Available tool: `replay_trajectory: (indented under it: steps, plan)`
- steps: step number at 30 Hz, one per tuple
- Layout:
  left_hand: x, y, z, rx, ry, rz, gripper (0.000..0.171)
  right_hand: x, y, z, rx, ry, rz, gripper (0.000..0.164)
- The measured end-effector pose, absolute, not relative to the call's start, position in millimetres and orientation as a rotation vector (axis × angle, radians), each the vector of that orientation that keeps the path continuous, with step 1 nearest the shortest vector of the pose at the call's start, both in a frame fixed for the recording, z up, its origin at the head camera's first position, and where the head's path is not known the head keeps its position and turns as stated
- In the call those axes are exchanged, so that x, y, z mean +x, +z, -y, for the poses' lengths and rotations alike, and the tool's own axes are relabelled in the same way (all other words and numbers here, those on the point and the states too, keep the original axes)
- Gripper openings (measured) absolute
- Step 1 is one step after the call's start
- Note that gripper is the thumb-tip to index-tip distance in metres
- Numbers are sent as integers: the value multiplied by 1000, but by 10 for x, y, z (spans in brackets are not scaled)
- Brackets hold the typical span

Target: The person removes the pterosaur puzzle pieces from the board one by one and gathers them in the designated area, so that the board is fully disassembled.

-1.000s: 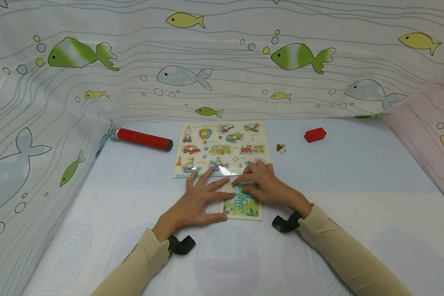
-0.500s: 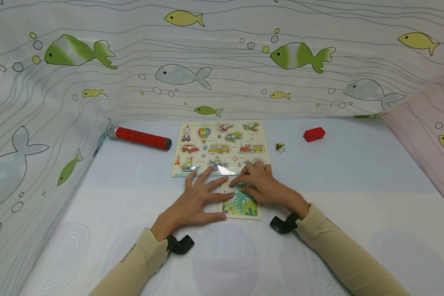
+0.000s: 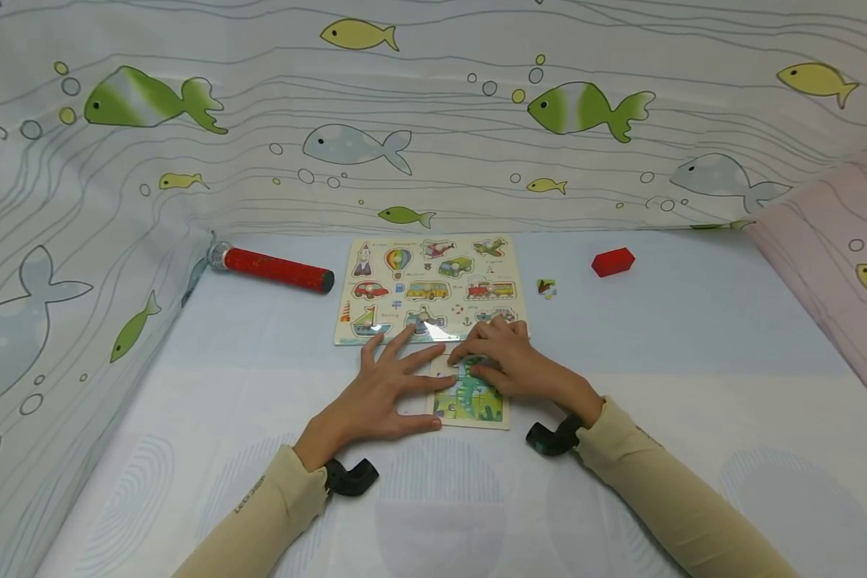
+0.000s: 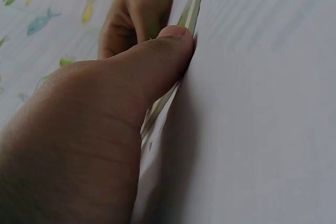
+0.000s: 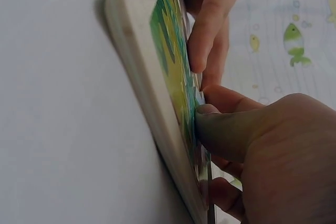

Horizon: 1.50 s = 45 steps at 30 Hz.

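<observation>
A small wooden jigsaw puzzle [image 3: 471, 405] with a green dinosaur picture lies flat in front of the person. My left hand [image 3: 379, 397] rests along its left side with the fingers spread, and the thumb touches the frame's edge, as the left wrist view shows. Over the puzzle's upper part, my right hand [image 3: 509, 357] has its thumb and index finger together on a puzzle piece [image 5: 200, 98], pinching it at the picture's surface. Most of that piece is hidden by the fingers. The other fingers of the right hand are curled beside the frame.
Behind the puzzle lies a larger vehicle peg board [image 3: 437, 273], close to the fingertips. A loose puzzle piece [image 3: 547, 288] lies to its right, with a red block [image 3: 612, 262] beyond. At the back left lies a red tube [image 3: 278, 269]. A fish-printed cloth [image 3: 462, 193] rises behind.
Both hands keep nearly the same place on the puzzle. The whole head view has shifted slightly; no object has visibly moved on the table.
</observation>
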State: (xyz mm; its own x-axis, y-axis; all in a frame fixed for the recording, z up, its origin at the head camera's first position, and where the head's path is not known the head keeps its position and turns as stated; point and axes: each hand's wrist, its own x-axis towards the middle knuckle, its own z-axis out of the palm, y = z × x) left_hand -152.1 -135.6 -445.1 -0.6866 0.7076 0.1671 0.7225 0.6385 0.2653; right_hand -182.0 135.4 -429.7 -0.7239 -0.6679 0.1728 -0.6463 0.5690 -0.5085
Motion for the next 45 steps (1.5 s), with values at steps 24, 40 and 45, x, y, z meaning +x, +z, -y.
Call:
replay_trajectory:
  steps: [24, 40, 45]
  plan:
    - [-1506, -4440, 1350, -1209, -511, 2797, 57, -1844, -4196, -1444, -1054, -827, -2734, 32]
    - [-1510, -4427, 1333, -1216, -517, 2805, 58, -1854, -4194, -1499, -1065, -1068, -2607, 32]
    - [-1499, -4432, 1344, -1206, -511, 2805, 57, -1885, -4223, -1496, -1078, -1154, -2538, 30]
